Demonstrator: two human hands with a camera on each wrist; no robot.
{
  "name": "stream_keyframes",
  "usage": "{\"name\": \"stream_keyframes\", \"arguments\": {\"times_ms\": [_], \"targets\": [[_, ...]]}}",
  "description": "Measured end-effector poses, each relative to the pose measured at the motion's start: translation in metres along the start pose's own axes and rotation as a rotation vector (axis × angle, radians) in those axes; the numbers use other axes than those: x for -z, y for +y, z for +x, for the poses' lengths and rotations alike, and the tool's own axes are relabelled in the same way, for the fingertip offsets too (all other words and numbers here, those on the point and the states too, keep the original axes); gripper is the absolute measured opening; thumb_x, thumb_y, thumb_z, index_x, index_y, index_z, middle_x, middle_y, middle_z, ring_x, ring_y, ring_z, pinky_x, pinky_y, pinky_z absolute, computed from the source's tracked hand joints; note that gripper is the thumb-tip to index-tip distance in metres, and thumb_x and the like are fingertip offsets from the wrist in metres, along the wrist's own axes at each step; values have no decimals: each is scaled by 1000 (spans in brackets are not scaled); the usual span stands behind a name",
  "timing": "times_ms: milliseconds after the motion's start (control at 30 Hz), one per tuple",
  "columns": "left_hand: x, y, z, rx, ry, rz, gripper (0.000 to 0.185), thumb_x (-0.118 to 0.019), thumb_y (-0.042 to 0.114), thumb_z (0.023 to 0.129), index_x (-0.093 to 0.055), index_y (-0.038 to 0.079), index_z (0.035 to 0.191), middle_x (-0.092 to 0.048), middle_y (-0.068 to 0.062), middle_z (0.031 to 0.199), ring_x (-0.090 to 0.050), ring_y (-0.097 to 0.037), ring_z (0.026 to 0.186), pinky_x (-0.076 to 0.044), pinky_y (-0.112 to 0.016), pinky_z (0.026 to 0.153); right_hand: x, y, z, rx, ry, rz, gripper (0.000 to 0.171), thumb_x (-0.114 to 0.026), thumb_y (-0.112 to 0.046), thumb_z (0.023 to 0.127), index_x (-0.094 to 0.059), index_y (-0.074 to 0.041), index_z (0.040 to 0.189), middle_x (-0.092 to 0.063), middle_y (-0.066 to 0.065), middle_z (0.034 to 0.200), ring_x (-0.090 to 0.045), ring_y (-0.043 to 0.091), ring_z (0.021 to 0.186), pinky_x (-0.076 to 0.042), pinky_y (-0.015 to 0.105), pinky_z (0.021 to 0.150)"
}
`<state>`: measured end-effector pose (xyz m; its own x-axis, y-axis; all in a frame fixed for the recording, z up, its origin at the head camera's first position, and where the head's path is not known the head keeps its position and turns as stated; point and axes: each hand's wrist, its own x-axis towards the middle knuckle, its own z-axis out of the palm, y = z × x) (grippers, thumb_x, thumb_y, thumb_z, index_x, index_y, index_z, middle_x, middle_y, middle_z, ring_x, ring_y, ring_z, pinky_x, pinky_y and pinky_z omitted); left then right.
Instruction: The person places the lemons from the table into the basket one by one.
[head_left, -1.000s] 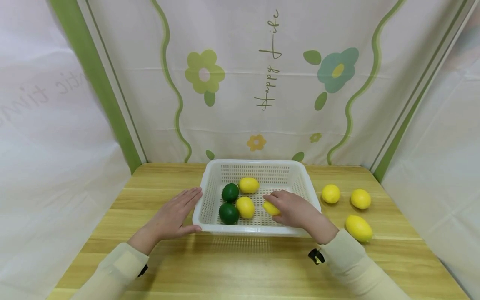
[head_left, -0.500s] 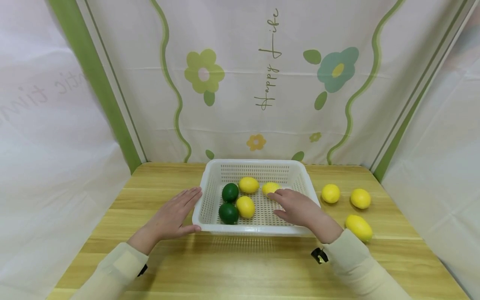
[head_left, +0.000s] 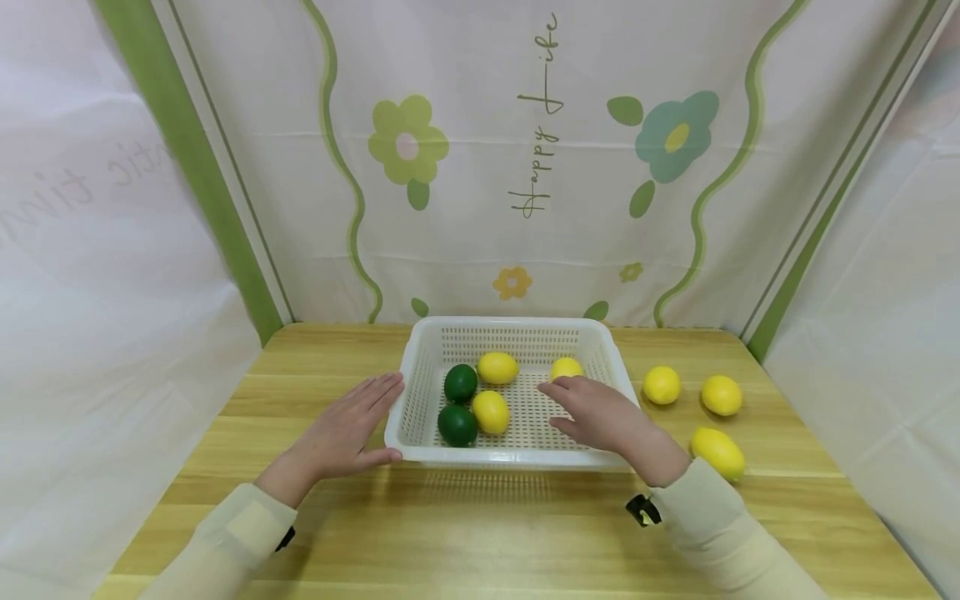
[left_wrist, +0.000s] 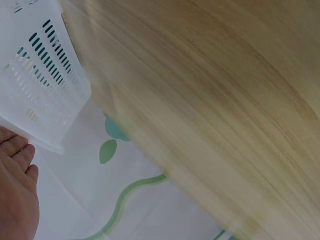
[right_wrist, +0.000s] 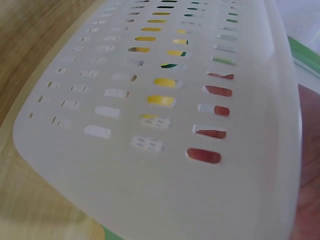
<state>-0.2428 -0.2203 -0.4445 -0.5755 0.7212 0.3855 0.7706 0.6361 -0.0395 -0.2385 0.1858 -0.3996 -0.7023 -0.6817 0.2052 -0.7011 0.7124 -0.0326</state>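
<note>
Basket: A white rectangular plastic basket (head_left: 517,457) with slotted walls stands at the lower centre of the head view.
Left hand: The person's left hand (head_left: 348,429), left of centre, rests against the basket's left rim, fingers extended, thumb spread away from them.
Right hand: The person's right hand (head_left: 600,414) is over the right part of the basket, fingers loosely extended, thumb apart from them.
Fruit by the right hand: A smooth yellow lemon-shaped fruit (head_left: 567,367) lies in the basket's upper right part, its lower edge hidden by the right hand; whether they touch, I cannot tell.
Basket's left half: Two glossy dark green egg-shaped fruits (head_left: 457,426) lie one above the other; just right of them are two more yellow fruits (head_left: 491,412), similarly placed.
Right of the basket: Three loose yellow fruits (head_left: 717,454) sit on the pale wooden bench (head_left: 450,533), two higher in the frame, one lower.
Backdrop: White cloth (head_left: 480,208) printed with flowers and "Happy Life" fills the upper frame.
Right wrist view: Yellow and green show through the basket's slots.
</note>
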Motion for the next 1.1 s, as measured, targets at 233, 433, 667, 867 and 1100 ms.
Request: {"name": "stream_keyframes", "arguments": {"times_ms": [233, 433, 667, 867, 1100], "targets": [[-1, 0, 0, -3, 4, -7, 96, -40, 71, 91, -34, -7, 146, -35, -20, 151, -34, -35, 138, -27, -47, 113, 3, 1, 0, 0, 12, -15, 51, -79, -19, 83, -59, -1, 127, -64, 12, 113, -63, 26, 97, -54, 39, 83], [0, -1, 1, 1, 4, -8, 96, -39, 71, 91, -34, -7, 146, -35, -20, 151, -33, -35, 138, -28, -48, 113, 8, 2, -1, 12, 31, -34, 53, -80, -19, 81, -59, -1, 127, -64, 11, 110, -63, 25, 94, -55, 38, 81], [-1, -2, 1, 0, 7, -5, 96, -40, 71, 91, -34, -7, 146, -35, -20, 152, -34, -35, 138, -28, -47, 113, 16, 3, -4, -8, 24, -21, 54, -78, -19, 83, -58, -2, 130, -64, 12, 116, -63, 28, 99, -54, 40, 84], [-2, -2, 1, -16, 21, 4, 96, -39, 71, 91, -35, -8, 145, -36, -21, 150, -35, -36, 137, -30, -48, 111, 21, 4, -8, 1, 51, -19, 54, -79, -18, 82, -58, -2, 129, -64, 12, 116, -63, 29, 102, -54, 42, 86], [-2, -3, 0, -21, 28, -6, 95, -41, 71, 91, -36, -8, 145, -37, -22, 150, -35, -36, 137, -30, -48, 112, 23, 7, -17, 2, 88, -41, 53, -80, -17, 81, -59, 1, 127, -64, 13, 114, -63, 31, 102, -54, 44, 87]]}}
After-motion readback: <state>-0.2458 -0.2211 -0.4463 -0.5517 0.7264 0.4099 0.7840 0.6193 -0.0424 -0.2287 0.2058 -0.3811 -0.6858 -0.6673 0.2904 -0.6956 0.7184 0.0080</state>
